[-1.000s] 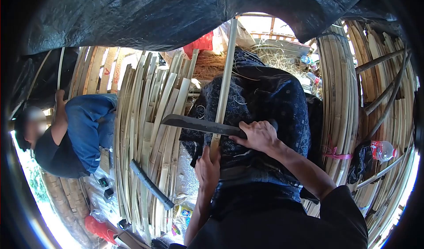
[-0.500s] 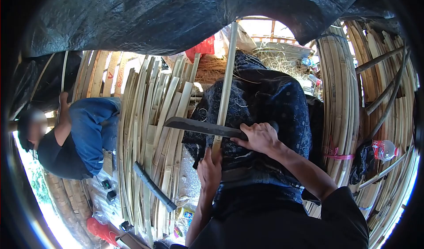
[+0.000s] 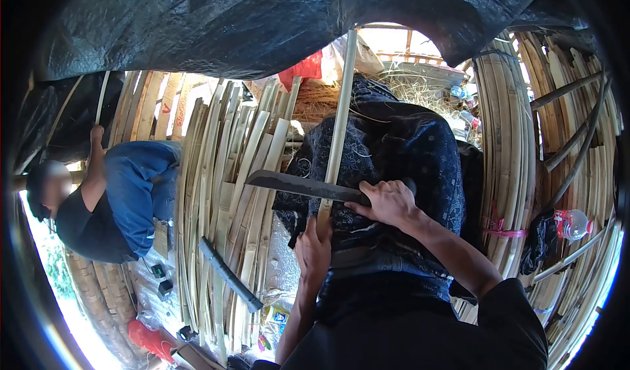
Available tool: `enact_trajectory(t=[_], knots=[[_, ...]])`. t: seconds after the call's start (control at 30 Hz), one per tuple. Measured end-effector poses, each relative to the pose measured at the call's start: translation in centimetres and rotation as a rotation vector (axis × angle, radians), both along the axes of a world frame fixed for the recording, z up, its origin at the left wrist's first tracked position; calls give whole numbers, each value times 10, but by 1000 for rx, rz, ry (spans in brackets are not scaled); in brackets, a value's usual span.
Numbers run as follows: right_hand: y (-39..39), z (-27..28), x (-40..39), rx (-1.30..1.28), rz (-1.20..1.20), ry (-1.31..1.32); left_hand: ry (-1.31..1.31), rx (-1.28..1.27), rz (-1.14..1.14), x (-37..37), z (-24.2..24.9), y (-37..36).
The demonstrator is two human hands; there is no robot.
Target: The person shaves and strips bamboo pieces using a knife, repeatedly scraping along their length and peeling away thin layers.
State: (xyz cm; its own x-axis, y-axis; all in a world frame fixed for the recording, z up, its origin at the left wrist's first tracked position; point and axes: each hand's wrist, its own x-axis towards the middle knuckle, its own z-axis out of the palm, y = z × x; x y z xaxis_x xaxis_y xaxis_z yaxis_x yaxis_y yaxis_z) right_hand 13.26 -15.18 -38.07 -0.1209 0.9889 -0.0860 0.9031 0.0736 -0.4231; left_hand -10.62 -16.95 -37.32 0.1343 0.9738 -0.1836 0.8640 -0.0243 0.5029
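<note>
My left hand (image 3: pixel 312 252) is closed around the near end of a long bamboo strip (image 3: pixel 340 117), which runs away from me over my lap and up toward the tarp. In my right hand (image 3: pixel 388 203) is the handle of a machete (image 3: pixel 302 186), mostly hidden by my fingers. Its dark, broad blade points left and lies across the strip just beyond my left hand. Thin curled shavings cling to the dark patterned cloth (image 3: pixel 420 153) over my legs.
Many split bamboo strips (image 3: pixel 246 206) lie to my left, with a dark tube-like piece (image 3: pixel 230 275) on them. Beyond sits another person (image 3: pixel 98 206) holding a thin strip. Bundled bamboo (image 3: pixel 505 147) and a plastic bottle (image 3: pixel 572 225) are at right. A black tarp (image 3: pixel 216 29) hangs overhead.
The machete and both my hands keep nearly the same place on the strip. At left, the other person's raised hand and head have shifted slightly.
</note>
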Motion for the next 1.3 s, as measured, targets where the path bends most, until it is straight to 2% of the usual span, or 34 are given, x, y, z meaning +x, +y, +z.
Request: enact_trajectory(t=[0.07, 0.27, 0.33, 0.53, 0.63, 0.87, 1.0, 1.07, 1.13, 1.3], knots=[[0, 0, 1, 106, 8, 11, -6, 15, -3, -1, -4, -1], [0, -4, 1, 117, 29, -18, -62, 74, -25, -7, -13, 0], [1, -4, 1, 111, 35, -20, -271, -16, -28, -9, -9, 11], [0, -5, 3, 105, 72, -25, -404, -235, 48, -7, 4, 25], [0, -3, 2, 102, 99, -47, -427, -187, 58, -4, 8, 25], [1, -14, -2, 121, 54, -66, -409, -210, 96, -7, 13, 11], [5, -16, -4, 160, -1, -74, -367, -258, 151, -14, 36, -10], [17, -16, 0, 138, -112, -60, -335, -290, 168, -28, 47, -28], [29, -22, 3, 159, -143, -41, -270, -423, 205, -47, 58, -51], [59, -26, 13, 199, -196, 56, -278, -420, 216, -86, 93, -91]])
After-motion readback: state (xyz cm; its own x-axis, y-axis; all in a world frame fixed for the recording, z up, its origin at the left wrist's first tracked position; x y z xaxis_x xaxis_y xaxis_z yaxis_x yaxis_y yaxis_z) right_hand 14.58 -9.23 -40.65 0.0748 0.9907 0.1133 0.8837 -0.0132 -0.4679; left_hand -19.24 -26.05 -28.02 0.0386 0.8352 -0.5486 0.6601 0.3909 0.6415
